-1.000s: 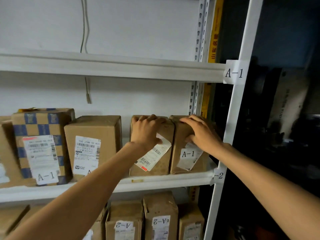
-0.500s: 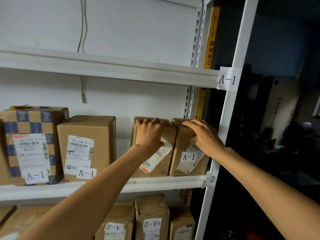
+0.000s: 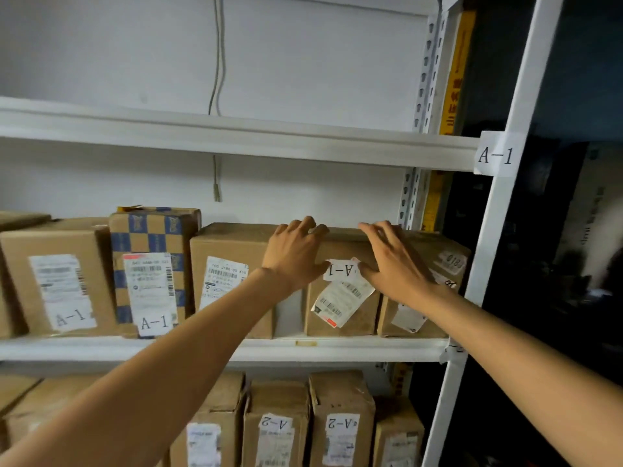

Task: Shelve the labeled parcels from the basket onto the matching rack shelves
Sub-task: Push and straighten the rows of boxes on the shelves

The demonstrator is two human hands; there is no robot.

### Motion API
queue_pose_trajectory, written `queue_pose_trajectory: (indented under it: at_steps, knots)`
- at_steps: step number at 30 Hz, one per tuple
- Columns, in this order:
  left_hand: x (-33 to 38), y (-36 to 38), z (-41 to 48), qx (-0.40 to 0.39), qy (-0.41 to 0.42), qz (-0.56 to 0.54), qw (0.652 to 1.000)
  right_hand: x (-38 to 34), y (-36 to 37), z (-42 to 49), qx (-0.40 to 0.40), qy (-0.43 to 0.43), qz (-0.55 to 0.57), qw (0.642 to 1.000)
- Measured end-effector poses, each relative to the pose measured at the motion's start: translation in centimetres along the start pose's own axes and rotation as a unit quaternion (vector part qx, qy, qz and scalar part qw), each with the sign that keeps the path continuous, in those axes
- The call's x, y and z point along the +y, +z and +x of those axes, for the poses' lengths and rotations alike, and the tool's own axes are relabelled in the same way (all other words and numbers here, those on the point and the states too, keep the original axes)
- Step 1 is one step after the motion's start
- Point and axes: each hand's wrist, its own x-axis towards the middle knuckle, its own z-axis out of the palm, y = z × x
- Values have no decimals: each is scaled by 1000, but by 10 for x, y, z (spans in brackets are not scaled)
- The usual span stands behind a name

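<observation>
Two brown parcels stand side by side at the right end of the middle rack shelf (image 3: pixel 337 349). The left parcel (image 3: pixel 344 311) carries an upside-down "A-1" label and a slanted barcode sticker. My left hand (image 3: pixel 296 254) rests on its upper left corner, fingers spread and reaching over the top edge. My right hand (image 3: pixel 394 264) lies with straight, spread fingers across the seam between this parcel and the right parcel (image 3: pixel 438 261). A paper tag "A-1" (image 3: pixel 495 155) is stuck on the white upright. The basket is out of view.
More A-1 parcels fill the same shelf to the left: a plain one (image 3: pixel 229 278), a blue-checked one (image 3: pixel 151 264) and another plain one (image 3: pixel 57 278). A-2 parcels (image 3: pixel 340 429) stand on the shelf below. The upper shelf board (image 3: pixel 236 134) is close overhead. A dark area lies right of the upright.
Both hands have let go of the parcels' top edges and now lie flatter with fingers spread. The upside-down A-1 label is uncovered. The view has swung left.
</observation>
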Motion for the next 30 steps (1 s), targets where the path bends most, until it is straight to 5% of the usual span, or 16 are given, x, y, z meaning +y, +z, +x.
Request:
queue_pose_trajectory:
  at_steps: [7,14,24,30]
  knots:
    - [-110,-59,-50,25,-76,50,996,-126,43,31,16,-115,2,993]
    - [-211,-80,-80,-114,-144,82,980,-175,84,64,-120,-74,2,990]
    - [-213,-56,-73,29,-116,-12,993,-165,83,61,-89,-15,-19,996]
    - [-196,-51,-67,39,-105,-29,993,-146,78,56,-89,5,-24,996]
